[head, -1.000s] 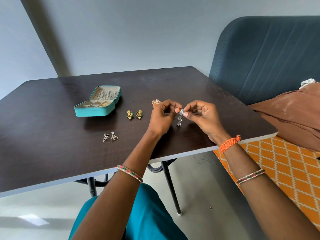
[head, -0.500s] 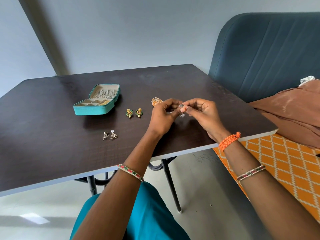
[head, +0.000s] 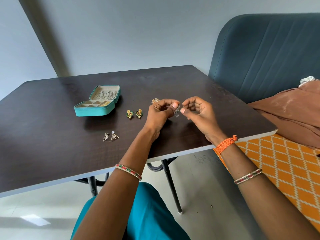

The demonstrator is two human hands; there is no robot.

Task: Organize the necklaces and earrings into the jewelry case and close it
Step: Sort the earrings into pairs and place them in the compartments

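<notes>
Both hands raised over the table, meeting around a small silver earring.

The left hand (head: 161,113) pinches the silver earring (head: 176,110); the right hand (head: 199,111), fingers curled, touches it with thumb and forefinger. Both lie right of the open jewelry case (head: 97,104). Since a moment ago the right fingers have loosened.

case (head: 94,110) left on table (head: 43,135) | stud pair (head: 134,114) right of it | triangle pair (head: 110,136) nearer

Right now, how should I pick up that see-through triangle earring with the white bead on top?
Pinch the triangle earring at its white bead end, coming straight down from above. It lies flat on the table, so the thin frame is hard to get under, and its twin sits close on the left.
</notes>
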